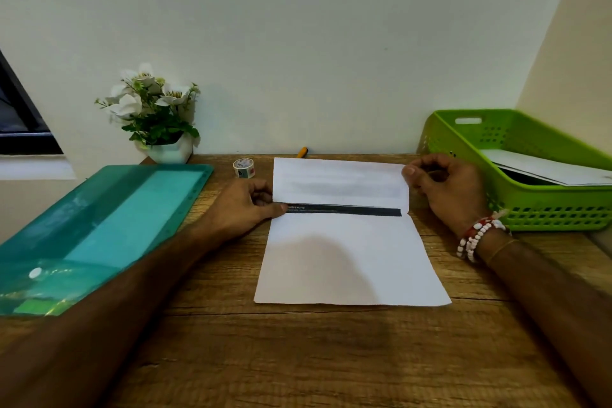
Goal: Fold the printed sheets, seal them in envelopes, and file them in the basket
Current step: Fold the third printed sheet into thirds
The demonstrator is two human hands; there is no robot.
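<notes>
Two hands on one printed sheet [347, 262], left hand [246, 205] pinching its folded-over top flap at the left edge, right hand [443, 189] pinching the flap's right corner, sheet flat between them on wooden desk [298, 358], green basket [516, 175] just right of the right hand, teal folder [99, 228] left of the left forearm.

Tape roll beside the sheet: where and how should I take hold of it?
Grip the tape roll across its outer rim, coming from above. It seems to lie flat on the desk, hole upward, so the curved sides are exposed. The left hand is nearest; the folded sheet lies just to its right.
</notes>
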